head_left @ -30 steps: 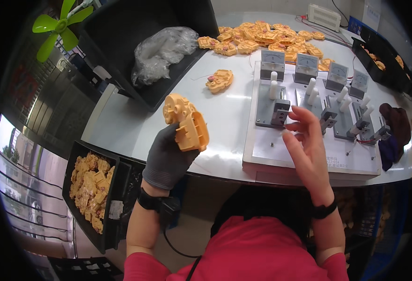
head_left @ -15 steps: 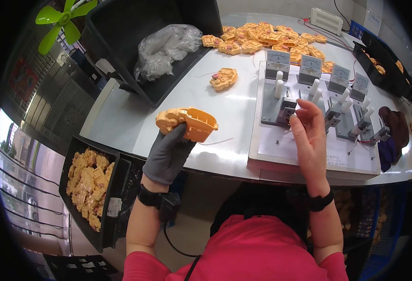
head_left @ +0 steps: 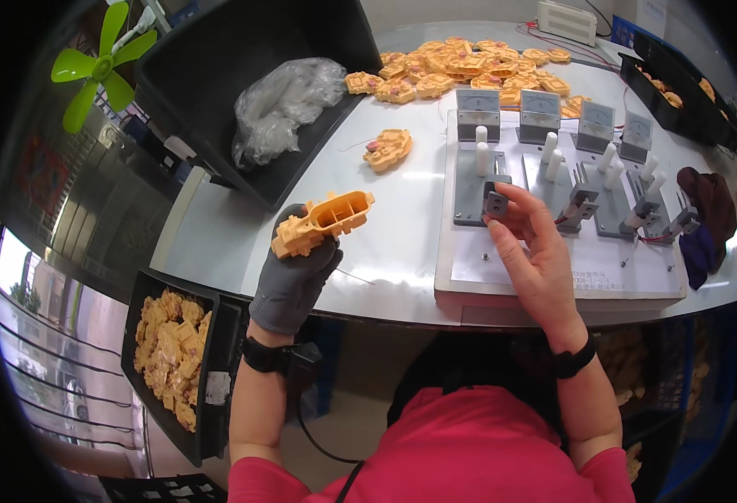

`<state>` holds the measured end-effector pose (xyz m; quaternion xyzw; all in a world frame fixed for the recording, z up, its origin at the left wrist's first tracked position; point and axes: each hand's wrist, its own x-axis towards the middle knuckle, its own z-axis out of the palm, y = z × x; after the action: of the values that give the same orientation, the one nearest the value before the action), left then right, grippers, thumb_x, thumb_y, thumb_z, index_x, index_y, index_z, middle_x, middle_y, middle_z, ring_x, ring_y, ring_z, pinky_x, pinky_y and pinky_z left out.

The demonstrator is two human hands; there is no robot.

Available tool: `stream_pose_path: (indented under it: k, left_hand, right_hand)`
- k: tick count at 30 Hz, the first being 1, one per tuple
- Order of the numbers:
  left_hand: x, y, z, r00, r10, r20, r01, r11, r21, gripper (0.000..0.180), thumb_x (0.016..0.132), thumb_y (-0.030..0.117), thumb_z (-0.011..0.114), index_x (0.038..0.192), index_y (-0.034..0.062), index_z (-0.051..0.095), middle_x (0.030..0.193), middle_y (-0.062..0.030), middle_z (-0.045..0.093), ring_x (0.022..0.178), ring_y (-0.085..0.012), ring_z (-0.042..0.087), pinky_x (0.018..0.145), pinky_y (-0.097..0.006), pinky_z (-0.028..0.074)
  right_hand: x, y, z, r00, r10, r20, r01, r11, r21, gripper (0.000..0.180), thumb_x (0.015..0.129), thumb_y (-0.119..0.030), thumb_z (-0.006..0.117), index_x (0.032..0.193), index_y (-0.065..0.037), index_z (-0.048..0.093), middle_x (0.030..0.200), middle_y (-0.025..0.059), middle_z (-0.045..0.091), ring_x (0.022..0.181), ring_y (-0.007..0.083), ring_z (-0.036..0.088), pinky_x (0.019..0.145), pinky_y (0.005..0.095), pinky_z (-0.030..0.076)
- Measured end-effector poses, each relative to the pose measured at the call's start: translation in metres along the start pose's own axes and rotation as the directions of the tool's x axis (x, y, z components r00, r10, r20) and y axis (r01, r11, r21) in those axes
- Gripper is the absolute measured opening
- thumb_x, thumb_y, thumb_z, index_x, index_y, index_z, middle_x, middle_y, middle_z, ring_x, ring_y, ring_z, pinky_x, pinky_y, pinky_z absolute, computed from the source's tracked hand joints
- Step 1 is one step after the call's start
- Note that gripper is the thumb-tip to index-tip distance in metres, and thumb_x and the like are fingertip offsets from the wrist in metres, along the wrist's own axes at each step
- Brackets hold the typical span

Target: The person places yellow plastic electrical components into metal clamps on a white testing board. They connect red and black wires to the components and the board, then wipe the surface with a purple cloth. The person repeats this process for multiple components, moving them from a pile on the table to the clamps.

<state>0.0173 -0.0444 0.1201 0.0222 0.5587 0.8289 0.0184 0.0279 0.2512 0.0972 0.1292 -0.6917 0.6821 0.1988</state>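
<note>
My left hand (head_left: 291, 281), in a grey glove, is closed round an orange plastic gear housing (head_left: 326, 222) above the table, its hollow, ribbed side facing up. A thin wire hangs below it. My bare right hand (head_left: 536, 260) is at the leftmost station of a white test fixture (head_left: 503, 281). Its thumb and index finger pinch the small dark-grey clamp block (head_left: 497, 201) at the front of that station; the other fingers are curled. White upright handles (head_left: 482, 155) stand behind the block. Another orange housing (head_left: 388, 151) with a reddish part lies alone on the table.
A heap of orange housings (head_left: 461, 63) covers the back of the table. A tilted black bin (head_left: 209, 75) holds clear plastic film (head_left: 289, 105). Analogue meters (head_left: 540, 113) line the fixture's back. Below left is a black crate (head_left: 209, 335) of housings; dark cloth (head_left: 708, 218) lies at right.
The housing in my left hand has been turned, its hollow side now tilted more upward. My right hand stays at the leftmost clamp block. The whole view has shifted slightly.
</note>
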Motion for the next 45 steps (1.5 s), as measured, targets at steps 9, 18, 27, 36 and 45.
stream_pose_path:
  k: [9,18,27,36,45]
  left_hand:
    - [0.034,0.015,0.03,0.989,0.071,0.133,-0.095,0.979,0.181,0.054,0.085,-0.012,0.068,0.128,0.0135,0.049,0.119,-0.0031,0.056,0.111,-0.0142,0.059,0.096,-0.029,0.052]
    - [0.153,0.006,0.086,0.701,0.408,0.585,-0.712,0.347,0.611,0.047,0.083,-0.004,0.073,0.125,0.0085,0.055,0.12,-0.0042,0.06,0.117,-0.0154,0.057,0.1,-0.028,0.047]
    - [0.126,0.006,0.141,0.481,0.202,0.853,-0.836,-0.188,0.516,0.04,0.084,-0.006,0.059,0.115,0.0183,0.064,0.129,-0.0127,0.06,0.11,-0.0357,0.063,0.093,-0.039,0.054]
    - [0.115,-0.009,0.151,0.541,-0.021,0.84,-0.841,-0.036,0.541,0.068,0.08,-0.017,0.046,0.14,0.014,0.055,0.14,-0.019,0.055,0.127,-0.0377,0.054,0.103,-0.041,0.047]
    - [0.204,0.004,0.047,0.911,-0.072,0.406,-0.411,-0.243,0.879,0.077,0.081,0.021,0.067,0.152,0.0126,0.037,0.157,-0.0206,0.031,0.135,-0.0347,0.046,0.11,-0.04,0.04]
  right_hand:
    - [0.0,-0.002,-0.014,0.995,0.011,0.099,-0.011,1.0,-0.009,0.029,0.091,-0.015,0.071,0.116,-0.005,0.063,0.088,0.0043,0.065,0.083,0.012,0.062,0.079,0.0273,0.05]
    - [0.0,-0.005,-0.013,0.992,0.014,0.126,-0.009,0.999,-0.037,0.032,0.092,-0.021,0.071,0.118,-0.005,0.062,0.089,0.006,0.066,0.083,0.0136,0.063,0.08,0.0291,0.052]
    - [0.0,-0.006,-0.018,0.993,-0.032,0.11,0.037,0.999,-0.037,0.033,0.091,-0.02,0.071,0.119,-0.005,0.061,0.09,0.0073,0.066,0.082,0.0145,0.065,0.079,0.0295,0.052]
    - [0.0,-0.007,-0.018,0.99,-0.062,0.123,0.073,0.994,-0.086,0.036,0.089,-0.019,0.072,0.12,-0.004,0.06,0.094,0.0103,0.066,0.082,0.0182,0.066,0.078,0.0309,0.053]
    - [-0.003,0.001,-0.01,0.988,-0.155,-0.021,0.149,0.973,-0.176,0.04,0.089,-0.009,0.068,0.126,-0.005,0.053,0.117,0.0099,0.054,0.097,0.0197,0.059,0.085,0.0327,0.047]
